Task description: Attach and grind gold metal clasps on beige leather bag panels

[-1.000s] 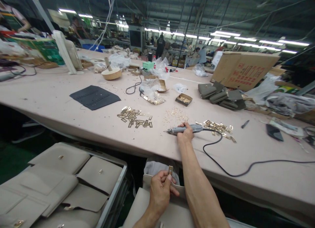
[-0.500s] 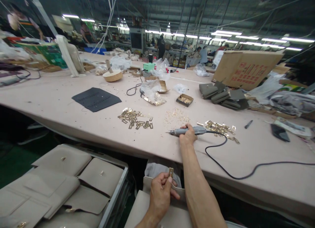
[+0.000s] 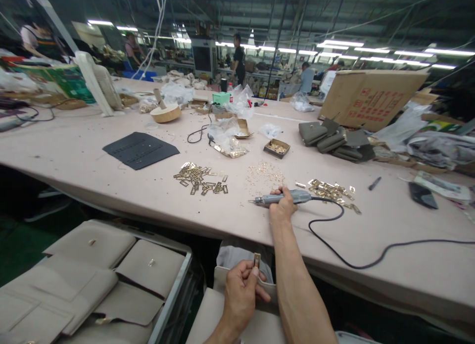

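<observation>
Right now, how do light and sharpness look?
Head view: white ceiling tubes glare at the top; space beneath the pale pink tabletop lies in shadow; grey corded cylindrical tool reads clearly; tiny gold metal pieces are too small for detail.

Factory workshop handling bags (image 3: 81, 270), seen across a table (image 3: 237, 213). Diagnostic features: a high, open-framed ceiling (image 3: 256, 10), 12 o'clock, with rows of tube lights (image 3: 371, 50) at 2 o'clock; workers (image 3: 239, 59) beyond the table, 12 and 10 o'clock; loose metal parts (image 3: 195, 174) and a corded driver (image 3: 269, 199) near the centre; bags of one colour layered in a crate (image 3: 177, 287), 8 o'clock; a printed carton (image 3: 371, 99), 2 o'clock.
</observation>
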A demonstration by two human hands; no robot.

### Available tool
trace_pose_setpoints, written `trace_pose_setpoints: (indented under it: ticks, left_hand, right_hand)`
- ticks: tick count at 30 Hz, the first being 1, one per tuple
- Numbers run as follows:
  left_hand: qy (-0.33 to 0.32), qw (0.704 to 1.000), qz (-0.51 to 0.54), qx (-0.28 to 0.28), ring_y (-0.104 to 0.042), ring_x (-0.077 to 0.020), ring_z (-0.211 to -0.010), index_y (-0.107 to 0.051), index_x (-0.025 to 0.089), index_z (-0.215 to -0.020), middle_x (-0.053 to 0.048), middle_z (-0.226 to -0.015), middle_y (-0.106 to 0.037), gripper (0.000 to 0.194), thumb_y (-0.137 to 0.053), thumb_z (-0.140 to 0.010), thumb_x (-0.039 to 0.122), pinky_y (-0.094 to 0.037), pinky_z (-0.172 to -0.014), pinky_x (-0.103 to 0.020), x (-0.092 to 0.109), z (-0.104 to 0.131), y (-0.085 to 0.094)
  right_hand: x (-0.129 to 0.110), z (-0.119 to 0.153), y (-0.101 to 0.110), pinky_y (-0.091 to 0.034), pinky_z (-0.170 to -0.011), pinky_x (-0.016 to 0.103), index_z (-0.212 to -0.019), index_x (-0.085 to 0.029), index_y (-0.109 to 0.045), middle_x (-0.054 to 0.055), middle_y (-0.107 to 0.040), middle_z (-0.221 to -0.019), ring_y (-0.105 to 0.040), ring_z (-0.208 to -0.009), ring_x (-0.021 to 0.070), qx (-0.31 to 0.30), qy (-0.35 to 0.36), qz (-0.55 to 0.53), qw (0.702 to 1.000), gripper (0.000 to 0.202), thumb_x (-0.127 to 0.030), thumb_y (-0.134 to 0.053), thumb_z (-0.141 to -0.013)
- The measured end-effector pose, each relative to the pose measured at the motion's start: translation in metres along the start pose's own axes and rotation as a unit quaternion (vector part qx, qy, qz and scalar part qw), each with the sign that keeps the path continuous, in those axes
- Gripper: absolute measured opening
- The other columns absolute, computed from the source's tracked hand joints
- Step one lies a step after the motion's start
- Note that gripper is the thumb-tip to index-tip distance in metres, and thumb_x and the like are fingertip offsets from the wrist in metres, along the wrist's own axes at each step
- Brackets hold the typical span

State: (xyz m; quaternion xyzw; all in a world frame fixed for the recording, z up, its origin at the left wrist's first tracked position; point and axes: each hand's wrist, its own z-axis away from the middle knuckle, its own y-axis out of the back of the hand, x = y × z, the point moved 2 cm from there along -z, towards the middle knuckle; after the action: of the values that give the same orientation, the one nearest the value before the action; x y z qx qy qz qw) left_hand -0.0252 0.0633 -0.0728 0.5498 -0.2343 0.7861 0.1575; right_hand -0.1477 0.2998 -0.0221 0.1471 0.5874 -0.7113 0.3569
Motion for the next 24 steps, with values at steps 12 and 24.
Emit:
trace_pose_setpoints:
  ticks: [12,24]
  left_hand:
    - [-0.006,1.000,0.005,-0.005,-0.069,-0.0168,-0.044,-0.064,0.015,-0.091,-0.008,-0.073,-0.075,0.041,-0.064,-0.091,0.055,-0.049,-0.042,-0.020,-0.0053,-0.0017,0.0016]
    - [-0.007,1.000,-0.010,-0.003,-0.069,-0.0169,-0.045,-0.065,0.015,-0.091,-0.006,-0.072,-0.074,0.040,-0.062,-0.093,0.054,-0.048,-0.042,-0.020,-0.0053,-0.0021,0.0014]
  right_hand:
    - [-0.0025,0.0013,0.0079,-0.051,-0.044,0.022,-0.082,-0.016,-0.052,-0.002,-0.060,-0.072,-0.053,-0.053,0.0090,0.004,0.030,0.014,0.999,0.026,-0.014,-0.077,-0.073]
    - [-0.0071,0.0007,0.0087,-0.052,-0.044,0.021,-0.080,-0.018,-0.049,-0.003,-0.059,-0.070,-0.052,-0.052,0.0085,0.021,0.031,0.018,0.999,0.030,-0.014,-0.078,-0.074]
